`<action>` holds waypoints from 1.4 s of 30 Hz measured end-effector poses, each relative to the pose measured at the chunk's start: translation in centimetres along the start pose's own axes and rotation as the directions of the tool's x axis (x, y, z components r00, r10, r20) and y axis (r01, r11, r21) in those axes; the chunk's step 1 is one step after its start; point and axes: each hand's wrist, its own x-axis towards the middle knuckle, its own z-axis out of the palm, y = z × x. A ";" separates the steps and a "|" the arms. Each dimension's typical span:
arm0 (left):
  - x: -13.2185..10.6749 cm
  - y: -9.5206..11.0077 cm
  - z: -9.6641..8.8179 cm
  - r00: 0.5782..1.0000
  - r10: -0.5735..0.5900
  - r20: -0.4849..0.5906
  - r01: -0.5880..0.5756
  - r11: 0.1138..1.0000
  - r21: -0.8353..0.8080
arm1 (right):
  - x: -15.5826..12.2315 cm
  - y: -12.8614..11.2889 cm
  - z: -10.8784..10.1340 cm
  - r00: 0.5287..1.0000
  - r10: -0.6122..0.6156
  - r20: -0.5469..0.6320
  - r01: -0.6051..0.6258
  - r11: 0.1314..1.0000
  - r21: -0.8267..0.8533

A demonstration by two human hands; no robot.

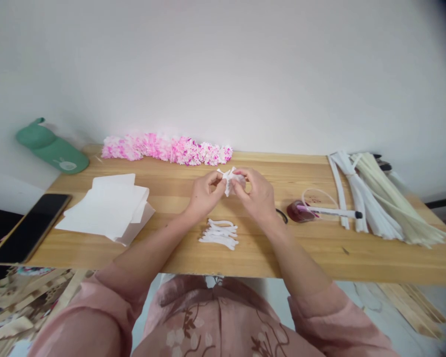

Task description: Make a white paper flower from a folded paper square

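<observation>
Between both hands, above the middle of the wooden table (178, 255), is a small crumpled white piece (228, 182), likely paper; its exact form is partly covered by fingers. My left hand (207, 192) pinches it from the left with thumb and forefinger. From the right, my right hand (258, 195) grips it, fingers curled over its edge. Just below the hands lies a small pile of short twisted white strips (220, 234). Behind them, a row of pink and white ruffled flowers (163, 148) runs along the wall.
White paper sheets (104, 208), a phone (31, 228) and a green bottle (54, 148) are on the left. To the right are a small dark red container (299, 211), a pen (334, 212) lying across it, a black scissor-like loop (281, 215), and bundles of white strips (371, 208).
</observation>
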 end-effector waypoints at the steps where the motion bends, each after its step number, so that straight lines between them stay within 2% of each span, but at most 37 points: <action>1: 0.0 0.1 0.0 1.000 0.009 0.007 -0.010 1.000 0.016 | 0.0 0.0 0.0 1.000 -0.010 -0.004 0.010 1.000 -0.008; 8: -0.1 0.3 -0.1 0.998 0.063 0.026 -0.065 0.992 0.108 | 0.2 0.0 -0.1 0.999 -0.052 0.016 0.052 0.999 -0.011; 10: -0.1 0.1 0.0 0.997 0.067 0.035 -0.071 0.990 0.119 | 0.2 0.0 -0.1 1.000 -0.010 0.013 0.010 1.000 0.024; 12: -0.2 0.1 0.0 0.996 0.072 0.046 -0.077 0.989 0.125 | 0.2 0.2 0.0 0.995 0.103 0.010 -0.104 0.989 0.109; 14: -0.2 0.2 0.0 0.996 0.079 0.047 -0.084 0.989 0.118 | 0.3 0.4 0.2 0.967 0.255 0.018 -0.251 0.932 0.260; 16: -0.2 0.3 0.0 0.996 0.076 0.039 -0.079 0.992 0.099 | 0.4 0.7 0.4 0.922 0.384 0.054 -0.366 0.816 0.447; 19: -0.2 0.4 0.1 0.999 0.027 0.021 -0.028 0.998 0.049 | 0.8 1.0 0.7 0.869 0.482 0.112 -0.434 0.631 0.643; 22: 0.0 0.1 0.2 0.999 -0.047 0.005 0.048 0.997 -0.068 | 1.0 1.0 0.5 0.841 0.529 0.116 -0.454 0.571 0.685; 24: 0.2 -0.3 0.3 0.994 -0.110 -0.004 0.107 0.977 -0.182 | 1.1 0.9 0.3 0.846 0.525 0.095 -0.442 0.590 0.676; 28: 0.8 -0.9 0.3 0.966 -0.256 -0.033 0.225 0.898 -0.378 | 0.9 0.7 -0.3 0.890 0.454 0.027 -0.374 0.696 0.613; 31: 1.1 -1.1 0.1 0.944 -0.329 -0.023 0.274 0.822 -0.499 | 0.8 0.5 -0.5 0.918 0.395 0.030 -0.347 0.764 0.543; 34: 1.2 -1.1 -0.1 0.932 -0.362 0.005 0.296 0.754 -0.587 | 0.7 0.3 -0.5 0.934 0.348 0.082 -0.340 0.791 0.508; 38: 1.2 -1.1 -0.2 0.919 -0.392 0.026 0.321 0.712 -0.625 | 0.6 0.6 0.0 0.941 0.289 0.173 -0.337 0.802 0.494; 42: 1.3 -1.4 0.0 0.926 -0.375 0.028 0.301 0.694 -0.654 | 0.6 0.8 0.7 0.927 0.334 0.171 -0.375 0.813 0.444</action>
